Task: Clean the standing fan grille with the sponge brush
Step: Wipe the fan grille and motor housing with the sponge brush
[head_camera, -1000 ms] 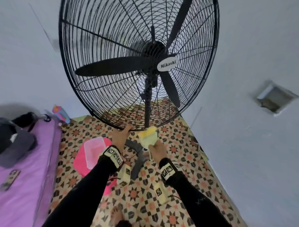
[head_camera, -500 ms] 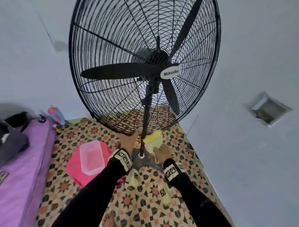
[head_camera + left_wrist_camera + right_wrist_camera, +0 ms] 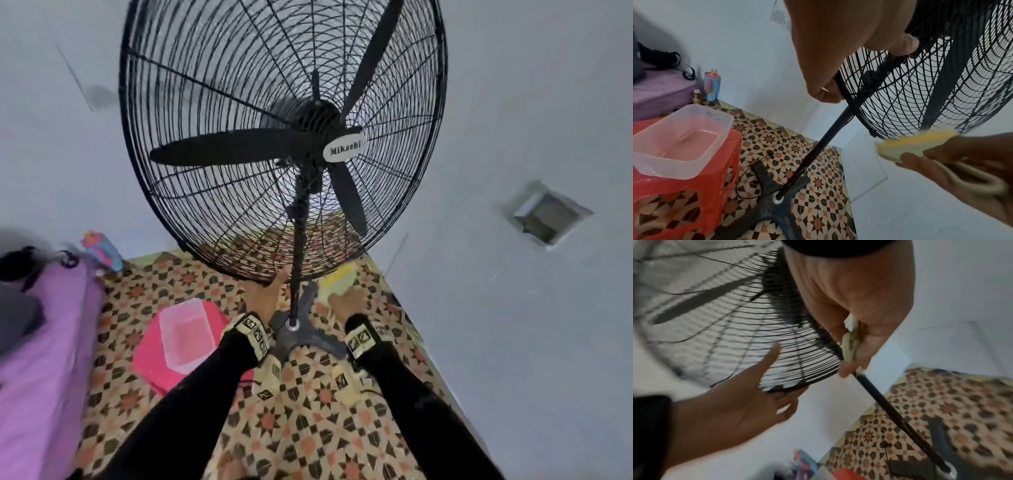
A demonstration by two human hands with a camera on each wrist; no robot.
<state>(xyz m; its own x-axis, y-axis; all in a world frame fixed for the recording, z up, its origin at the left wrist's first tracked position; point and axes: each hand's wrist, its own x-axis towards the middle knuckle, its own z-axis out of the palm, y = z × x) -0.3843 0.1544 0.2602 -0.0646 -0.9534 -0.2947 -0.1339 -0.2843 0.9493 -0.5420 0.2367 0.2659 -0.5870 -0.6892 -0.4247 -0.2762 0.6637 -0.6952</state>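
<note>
The black standing fan grille (image 3: 219,102) fills the upper head view, tilted toward me. My left hand (image 3: 265,291) grips its bottom rim just left of the pole, thumb on the wires and fingers (image 3: 824,95) curled under the rim. My right hand (image 3: 346,301) holds the yellow sponge brush (image 3: 337,279) by its cream loop handle (image 3: 972,180). The sponge head (image 3: 918,140) lies against the grille's lower rim, right of the pole. In the right wrist view the right hand (image 3: 855,305) pinches the handle (image 3: 851,344) and the left hand (image 3: 748,394) clasps the rim.
The fan pole (image 3: 298,260) drops to a dark cross base (image 3: 308,339) on patterned floor. A clear tub of water (image 3: 186,334) sits on a red stool (image 3: 684,186) at left. A purple mattress (image 3: 41,342) and a blue bottle (image 3: 101,250) lie farther left. Grey walls stand behind and right.
The sponge brush has slid rightward along the lower rim, away from the pole. My left hand stays on the rim. The head view has shifted, showing more of the base.
</note>
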